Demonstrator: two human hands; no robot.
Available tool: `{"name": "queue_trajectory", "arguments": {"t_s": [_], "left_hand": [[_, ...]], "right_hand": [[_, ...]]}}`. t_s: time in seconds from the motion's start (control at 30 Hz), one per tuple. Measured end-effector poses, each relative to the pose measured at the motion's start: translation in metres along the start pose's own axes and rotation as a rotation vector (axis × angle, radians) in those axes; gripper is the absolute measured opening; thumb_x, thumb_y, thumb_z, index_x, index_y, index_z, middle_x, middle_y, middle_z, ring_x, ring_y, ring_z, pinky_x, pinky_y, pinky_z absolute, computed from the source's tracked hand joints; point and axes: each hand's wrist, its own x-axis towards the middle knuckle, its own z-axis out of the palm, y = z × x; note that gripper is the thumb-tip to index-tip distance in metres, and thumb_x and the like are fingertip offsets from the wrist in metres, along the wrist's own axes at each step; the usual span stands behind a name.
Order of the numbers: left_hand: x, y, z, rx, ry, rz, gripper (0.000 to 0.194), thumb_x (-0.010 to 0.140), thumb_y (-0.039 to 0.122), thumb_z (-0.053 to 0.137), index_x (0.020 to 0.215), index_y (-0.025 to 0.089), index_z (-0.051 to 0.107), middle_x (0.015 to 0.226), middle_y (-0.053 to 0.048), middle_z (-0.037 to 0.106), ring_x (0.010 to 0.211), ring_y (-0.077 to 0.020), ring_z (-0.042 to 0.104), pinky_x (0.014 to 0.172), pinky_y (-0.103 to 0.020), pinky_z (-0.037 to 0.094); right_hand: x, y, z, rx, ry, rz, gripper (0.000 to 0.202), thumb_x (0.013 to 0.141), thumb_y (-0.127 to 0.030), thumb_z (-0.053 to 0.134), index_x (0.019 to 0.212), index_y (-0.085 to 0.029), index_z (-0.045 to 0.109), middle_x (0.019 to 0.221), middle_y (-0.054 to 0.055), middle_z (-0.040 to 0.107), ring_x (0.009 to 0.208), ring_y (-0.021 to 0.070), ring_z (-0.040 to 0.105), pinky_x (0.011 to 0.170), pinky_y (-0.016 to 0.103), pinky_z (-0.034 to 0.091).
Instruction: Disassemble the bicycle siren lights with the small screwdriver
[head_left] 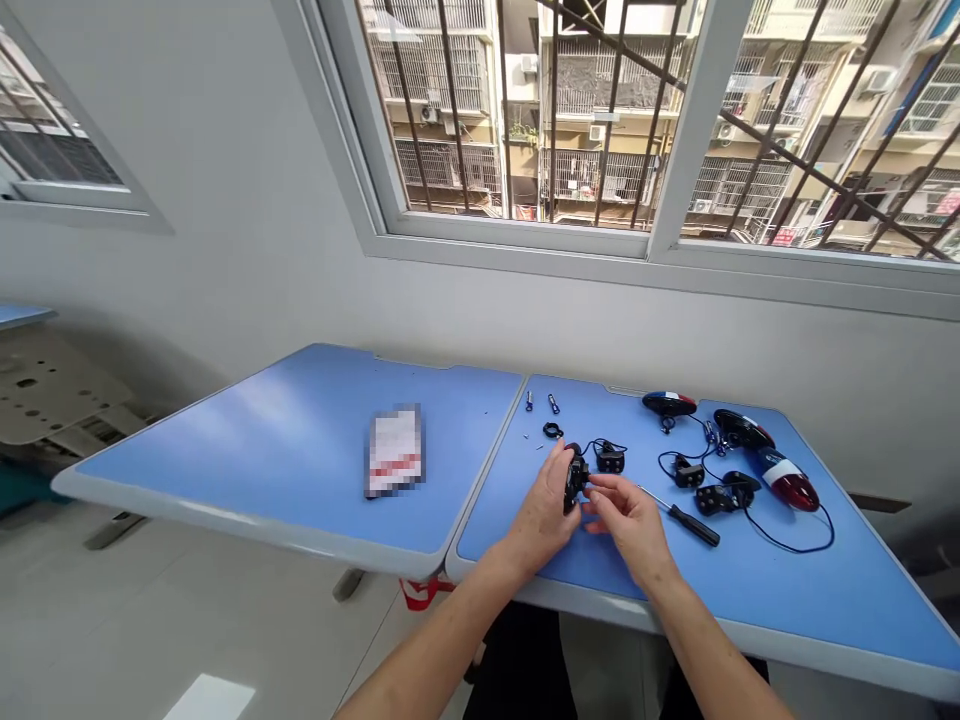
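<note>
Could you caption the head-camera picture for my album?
Left hand holding a small black part, right hand close at its side, a screwdriver lying nearby on the blue table.

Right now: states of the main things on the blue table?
Glossy black part: gripped in left hand, right hand at it
Black-handled screwdriver: lying flat, unheld
Black ring: lying loose
Two blue-and-silver cylinders: lying apart
Cabled black box: resting, unheld
Glossy red-white-blue lamp: lying, unheld
</note>
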Motion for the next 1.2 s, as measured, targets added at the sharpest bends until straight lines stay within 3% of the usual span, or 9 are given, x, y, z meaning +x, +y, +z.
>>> {"name": "queue_trajectory", "arguments": {"t_s": [0.17, 0.33, 0.53, 0.77, 0.9, 1.1, 1.2], "left_hand": [[0.002, 0.003, -0.001, 0.082, -0.032, 0.026, 0.067, 0.076, 0.003, 0.048, 0.139, 0.018, 0.028, 0.147, -0.017, 0.030, 0.136, -0.0282, 0.030, 0.107, -0.048, 0.036], [0.004, 0.003, -0.003, 0.235, -0.076, 0.142, 0.076, 0.076, -0.004, 0.044, 0.143, 0.021, 0.020, 0.149, -0.017, 0.025, 0.138, -0.0303, 0.023, 0.105, -0.050, 0.039], [0.007, 0.003, 0.000, 0.367, -0.087, 0.253, 0.072, 0.082, -0.004, 0.037, 0.145, 0.023, 0.014, 0.150, -0.016, 0.023, 0.140, -0.0302, 0.016, 0.100, -0.049, 0.044], [0.011, -0.001, 0.008, 0.310, -0.022, 0.329, 0.078, 0.080, -0.007, 0.037, 0.146, 0.023, 0.011, 0.150, -0.016, 0.023, 0.140, -0.0290, 0.019, 0.105, -0.048, 0.039], [0.011, 0.000, 0.009, 0.210, -0.032, 0.306, 0.079, 0.077, -0.006, 0.039, 0.146, 0.022, 0.015, 0.150, -0.015, 0.025, 0.139, -0.0282, 0.023, 0.107, -0.047, 0.037], [0.009, 0.006, 0.009, 0.035, -0.050, 0.263, 0.080, 0.075, -0.006, 0.039, 0.146, 0.025, 0.018, 0.149, -0.012, 0.026, 0.137, -0.0246, 0.028, 0.108, -0.043, 0.036], [0.008, 0.008, 0.009, -0.020, -0.111, 0.282, 0.085, 0.072, -0.007, 0.040, 0.146, 0.027, 0.017, 0.151, -0.009, 0.022, 0.138, -0.0255, 0.024, 0.109, -0.045, 0.033]], "right_hand": [[-0.005, 0.001, 0.005, 0.068, 0.001, 0.025, 0.033, 0.060, -0.045, 0.074, 0.079, -0.019, 0.069, 0.077, 0.004, 0.070, 0.073, 0.0217, 0.066, 0.055, 0.030, 0.056], [-0.006, -0.001, 0.007, 0.177, -0.030, 0.124, 0.036, 0.055, -0.044, 0.078, 0.079, -0.017, 0.072, 0.077, 0.006, 0.072, 0.072, 0.0222, 0.067, 0.060, 0.033, 0.056], [-0.007, 0.005, 0.004, 0.137, -0.041, 0.088, 0.031, 0.059, -0.044, 0.077, 0.076, -0.018, 0.075, 0.075, 0.006, 0.073, 0.077, 0.0236, 0.067, 0.062, 0.032, 0.056], [-0.006, 0.006, -0.001, 0.116, 0.014, 0.045, 0.029, 0.057, -0.043, 0.077, 0.070, -0.018, 0.073, 0.066, 0.003, 0.069, 0.067, 0.0191, 0.063, 0.057, 0.030, 0.054], [-0.007, 0.006, -0.003, 0.102, 0.015, 0.020, 0.032, 0.058, -0.047, 0.076, 0.067, -0.017, 0.070, 0.063, 0.002, 0.066, 0.063, 0.0168, 0.059, 0.052, 0.027, 0.053], [-0.003, -0.005, -0.006, 0.271, 0.083, 0.117, 0.047, 0.064, -0.054, 0.073, 0.091, -0.017, 0.067, 0.094, 0.007, 0.067, 0.082, 0.0211, 0.063, 0.061, 0.031, 0.056], [0.002, -0.012, -0.007, 0.318, 0.036, 0.160, 0.050, 0.064, -0.054, 0.073, 0.095, -0.016, 0.066, 0.088, 0.006, 0.067, 0.073, 0.0180, 0.063, 0.057, 0.029, 0.055]]}}
